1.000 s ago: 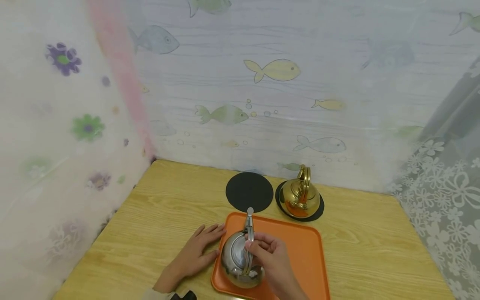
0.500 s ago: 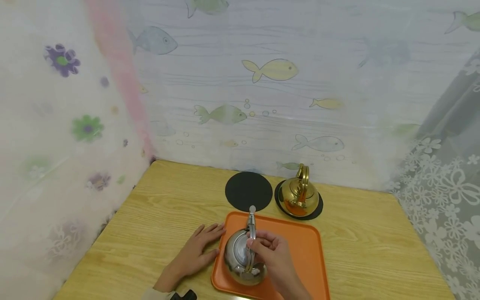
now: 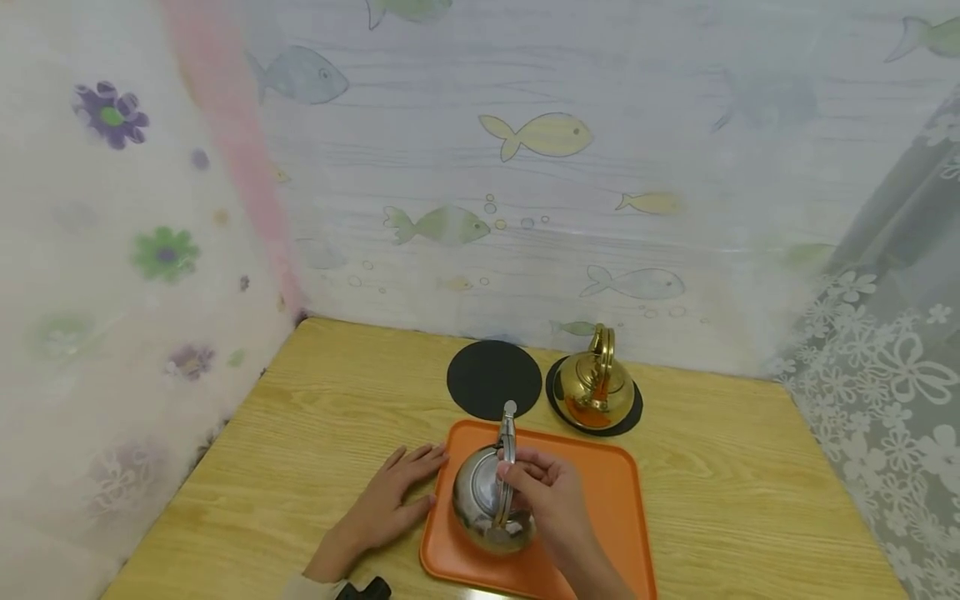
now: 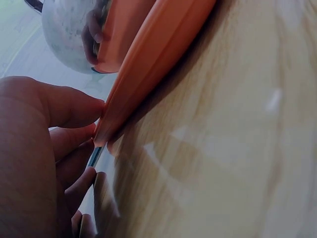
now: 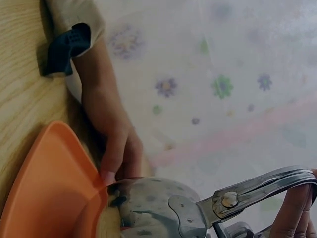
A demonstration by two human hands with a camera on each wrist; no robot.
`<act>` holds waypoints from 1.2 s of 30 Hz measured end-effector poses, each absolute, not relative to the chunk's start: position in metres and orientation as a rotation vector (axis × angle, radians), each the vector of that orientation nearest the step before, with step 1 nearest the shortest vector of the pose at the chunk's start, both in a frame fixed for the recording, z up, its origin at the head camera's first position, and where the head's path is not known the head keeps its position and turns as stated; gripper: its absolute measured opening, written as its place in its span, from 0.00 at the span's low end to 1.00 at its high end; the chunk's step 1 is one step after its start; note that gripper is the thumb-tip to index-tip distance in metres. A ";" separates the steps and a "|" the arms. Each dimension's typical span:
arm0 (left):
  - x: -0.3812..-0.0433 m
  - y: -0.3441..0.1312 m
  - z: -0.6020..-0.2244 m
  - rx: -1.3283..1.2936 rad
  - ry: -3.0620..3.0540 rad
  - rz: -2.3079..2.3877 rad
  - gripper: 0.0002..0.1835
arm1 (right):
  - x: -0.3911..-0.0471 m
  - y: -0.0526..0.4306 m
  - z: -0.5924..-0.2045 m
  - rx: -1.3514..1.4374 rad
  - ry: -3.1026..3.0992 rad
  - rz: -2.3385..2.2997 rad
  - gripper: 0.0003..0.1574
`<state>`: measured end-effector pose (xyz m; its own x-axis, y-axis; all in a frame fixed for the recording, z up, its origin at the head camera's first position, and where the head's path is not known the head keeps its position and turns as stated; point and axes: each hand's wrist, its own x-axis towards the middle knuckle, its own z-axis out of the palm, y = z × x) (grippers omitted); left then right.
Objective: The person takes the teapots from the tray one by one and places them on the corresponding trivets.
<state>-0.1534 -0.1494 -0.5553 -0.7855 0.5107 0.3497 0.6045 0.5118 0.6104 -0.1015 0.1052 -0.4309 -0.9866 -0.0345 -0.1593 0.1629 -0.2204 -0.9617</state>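
Observation:
A shiny silver kettle is over the left half of the orange tray, close to its surface. My right hand grips the kettle's upright handle, thumb on the near side, and its fingers curl under the handle in the right wrist view. My left hand lies palm down at the tray's left edge, fingers extended. In the left wrist view the thumb touches the tray's rim. The kettle's lid shows beside the handle, while my right hand covers part of its right side.
Behind the tray, a round black mat lies on the wooden table. To its right, a gold kettle stands on a second black mat. Patterned sheeting hangs behind, and a lacy curtain at the right.
The silver kettle has shifted slightly away from me and to the right in my right hand, its handle end now overlapping the black mat more. My left hand stays at the tray's edge.

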 end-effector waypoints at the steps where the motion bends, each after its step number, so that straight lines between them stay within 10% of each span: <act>1: -0.154 -0.150 -0.555 -0.973 -2.619 -1.130 0.28 | -0.102 0.105 -0.431 0.165 1.875 -2.360 0.22; 36: -0.152 -0.151 -0.551 -0.967 -2.634 -1.130 0.29 | -0.136 0.111 -0.444 0.063 1.871 -2.459 0.17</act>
